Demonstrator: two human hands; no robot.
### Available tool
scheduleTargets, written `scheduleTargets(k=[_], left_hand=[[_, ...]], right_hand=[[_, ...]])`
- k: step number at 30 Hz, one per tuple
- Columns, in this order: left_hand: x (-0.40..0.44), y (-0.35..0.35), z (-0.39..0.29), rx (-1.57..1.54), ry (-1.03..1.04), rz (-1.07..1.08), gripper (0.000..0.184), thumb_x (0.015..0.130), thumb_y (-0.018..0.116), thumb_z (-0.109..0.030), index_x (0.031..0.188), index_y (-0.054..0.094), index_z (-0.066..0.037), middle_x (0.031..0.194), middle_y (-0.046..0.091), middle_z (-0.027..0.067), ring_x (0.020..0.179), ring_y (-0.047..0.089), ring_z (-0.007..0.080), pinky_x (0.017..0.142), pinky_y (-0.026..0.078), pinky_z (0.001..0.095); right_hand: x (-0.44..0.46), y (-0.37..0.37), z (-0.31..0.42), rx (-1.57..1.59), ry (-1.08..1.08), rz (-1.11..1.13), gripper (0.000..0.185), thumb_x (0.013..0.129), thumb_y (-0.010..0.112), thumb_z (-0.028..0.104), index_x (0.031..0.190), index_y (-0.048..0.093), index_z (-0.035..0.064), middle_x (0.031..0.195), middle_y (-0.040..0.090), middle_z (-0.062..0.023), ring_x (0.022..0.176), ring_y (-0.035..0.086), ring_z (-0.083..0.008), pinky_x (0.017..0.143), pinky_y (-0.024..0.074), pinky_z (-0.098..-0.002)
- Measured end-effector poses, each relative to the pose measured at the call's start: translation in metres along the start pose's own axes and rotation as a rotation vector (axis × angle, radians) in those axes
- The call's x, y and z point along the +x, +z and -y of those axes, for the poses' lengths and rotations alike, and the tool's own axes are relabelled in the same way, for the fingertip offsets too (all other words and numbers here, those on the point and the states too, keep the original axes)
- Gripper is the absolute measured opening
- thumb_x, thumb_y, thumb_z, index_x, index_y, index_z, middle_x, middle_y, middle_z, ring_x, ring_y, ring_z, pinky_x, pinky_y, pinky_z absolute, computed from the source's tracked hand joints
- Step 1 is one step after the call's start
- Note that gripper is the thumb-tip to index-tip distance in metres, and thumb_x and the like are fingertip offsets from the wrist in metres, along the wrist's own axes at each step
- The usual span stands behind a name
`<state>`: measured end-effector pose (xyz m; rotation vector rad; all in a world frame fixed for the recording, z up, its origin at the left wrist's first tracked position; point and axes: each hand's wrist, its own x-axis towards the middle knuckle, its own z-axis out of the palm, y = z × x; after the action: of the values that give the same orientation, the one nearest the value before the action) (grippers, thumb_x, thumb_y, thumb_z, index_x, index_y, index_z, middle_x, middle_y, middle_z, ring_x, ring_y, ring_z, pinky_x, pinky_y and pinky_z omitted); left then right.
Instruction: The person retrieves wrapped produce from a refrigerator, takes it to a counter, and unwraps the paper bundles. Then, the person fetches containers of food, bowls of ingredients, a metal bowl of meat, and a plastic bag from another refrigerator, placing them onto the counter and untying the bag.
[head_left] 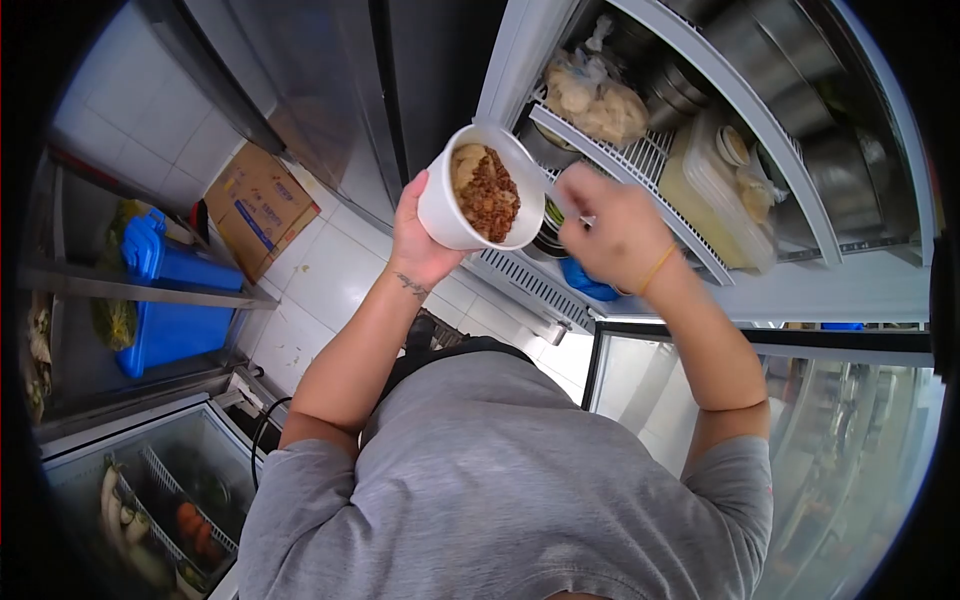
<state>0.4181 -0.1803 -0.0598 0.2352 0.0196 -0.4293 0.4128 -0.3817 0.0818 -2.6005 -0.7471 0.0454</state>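
Observation:
A white round tub [436,205] is tilted in my left hand [418,240], whose fingers are wrapped round its side and base. Inside lie brown crumbly food [488,200] and a paler beige food beside it. My right hand [618,228] is just right of the tub's rim, its fingers curled and smeared by motion; whether they hold anything is hidden. Behind it stands an open fridge with a wire shelf [645,165], which bears bags of pale food [597,100] and a clear plastic container [705,190].
The glass fridge door [800,440] hangs open at the lower right. A blue bin [185,300] is on a shelf at the left, near a cardboard box [262,208] on the tiled floor. A glass-topped case [150,500] with vegetables stands at the lower left.

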Motion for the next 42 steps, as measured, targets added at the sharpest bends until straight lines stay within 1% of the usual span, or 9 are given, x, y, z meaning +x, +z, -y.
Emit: scheduleTargets(k=[5, 17, 26, 30, 31, 34, 37, 39, 42], left_hand=[[-0.004, -0.009, 0.003, -0.122, -0.046, 0.046, 0.061, 0.09, 0.035, -0.052, 0.137, 0.036, -0.013, 0.138, 0.039, 0.0129, 0.127, 0.038, 0.0312, 0.105, 0.031, 0.0504], [-0.004, -0.014, 0.001, -0.136, -0.055, 0.104, 0.07, 0.084, 0.04, -0.058, 0.139, 0.033, -0.015, 0.14, 0.037, 0.0133, 0.127, 0.038, 0.0327, 0.103, 0.034, 0.051], [-0.003, -0.014, 0.002, -0.151, -0.054, 0.125, 0.056, 0.092, 0.036, -0.047, 0.135, 0.039, -0.011, 0.136, 0.042, 0.0131, 0.123, 0.043, 0.0315, 0.103, 0.035, 0.0495], [-0.002, -0.01, 0.006, -0.081, -0.086, 0.028, 0.06, 0.09, 0.038, -0.05, 0.135, 0.038, -0.011, 0.137, 0.041, 0.0127, 0.123, 0.043, 0.0309, 0.103, 0.034, 0.0487], [-0.003, -0.009, 0.009, -0.033, -0.088, 0.011, 0.062, 0.088, 0.038, -0.051, 0.135, 0.039, -0.011, 0.137, 0.041, 0.0122, 0.124, 0.042, 0.0303, 0.103, 0.034, 0.0482], [-0.01, 0.009, 0.023, 0.154, -0.035, 0.058, 0.064, 0.088, 0.037, -0.052, 0.138, 0.034, -0.012, 0.138, 0.039, 0.0119, 0.125, 0.04, 0.0297, 0.104, 0.032, 0.0467], [-0.027, 0.025, 0.036, 0.312, 0.016, 0.12, 0.066, 0.088, 0.036, -0.053, 0.139, 0.031, -0.012, 0.139, 0.037, 0.0118, 0.126, 0.039, 0.0295, 0.104, 0.032, 0.0459], [-0.032, 0.025, 0.039, 0.212, -0.056, -0.153, 0.068, 0.087, 0.037, -0.053, 0.14, 0.028, -0.011, 0.139, 0.036, 0.0119, 0.127, 0.038, 0.0292, 0.105, 0.032, 0.0452], [-0.031, 0.016, 0.038, 0.271, -0.077, -0.193, 0.067, 0.087, 0.037, -0.052, 0.14, 0.028, -0.012, 0.139, 0.036, 0.0119, 0.128, 0.036, 0.0288, 0.105, 0.031, 0.0445]], right_hand=[[0.005, -0.034, 0.004, 0.38, 0.016, -0.153, 0.019, 0.071, 0.063, 0.008, 0.089, 0.06, 0.0033, 0.074, 0.064, -0.0055, 0.061, 0.058, -0.0094, 0.063, 0.0489, -0.0229], [-0.007, -0.035, 0.021, 0.377, -0.076, -0.165, 0.016, 0.07, 0.065, 0.007, 0.085, 0.06, 0.0033, 0.074, 0.063, -0.0046, 0.064, 0.06, -0.0121, 0.062, 0.0501, -0.0245], [-0.01, -0.024, 0.027, 0.197, -0.214, -0.03, 0.023, 0.068, 0.067, 0.003, 0.09, 0.061, 0.0036, 0.084, 0.061, -0.0062, 0.069, 0.06, -0.0164, 0.064, 0.05, -0.0253], [-0.013, 0.005, 0.027, -0.037, -0.364, 0.032, 0.032, 0.069, 0.073, 0.022, 0.096, 0.061, 0.0096, 0.093, 0.062, -0.0068, 0.081, 0.062, -0.0233, 0.069, 0.0502, -0.0289], [-0.012, 0.013, 0.02, 0.054, -0.32, 0.152, 0.044, 0.069, 0.072, 0.034, 0.106, 0.06, 0.0121, 0.115, 0.057, -0.0106, 0.104, 0.056, -0.0286, 0.086, 0.0458, -0.0381], [0.0, 0.024, 0.02, -0.085, -0.34, -0.166, 0.066, 0.07, 0.068, 0.049, 0.123, 0.051, 0.0138, 0.137, 0.037, -0.0167, 0.126, 0.035, -0.0382, 0.103, 0.0268, -0.0525], [-0.007, 0.069, 0.01, 0.021, -0.261, -0.152, 0.085, 0.069, 0.062, 0.061, 0.136, 0.038, 0.0156, 0.146, 0.017, -0.0201, 0.134, 0.012, -0.0451, 0.105, 0.0059, -0.0608], [-0.013, 0.084, 0.008, 0.093, -0.146, -0.191, 0.088, 0.07, 0.059, 0.063, 0.139, 0.033, 0.0163, 0.146, 0.017, -0.022, 0.134, 0.012, -0.0459, 0.105, 0.0061, -0.0607], [-0.017, 0.094, 0.005, 0.259, 0.026, -0.262, 0.086, 0.073, 0.059, 0.059, 0.141, 0.029, 0.0158, 0.145, 0.016, -0.0229, 0.134, 0.012, -0.0455, 0.104, 0.0078, -0.0605]])
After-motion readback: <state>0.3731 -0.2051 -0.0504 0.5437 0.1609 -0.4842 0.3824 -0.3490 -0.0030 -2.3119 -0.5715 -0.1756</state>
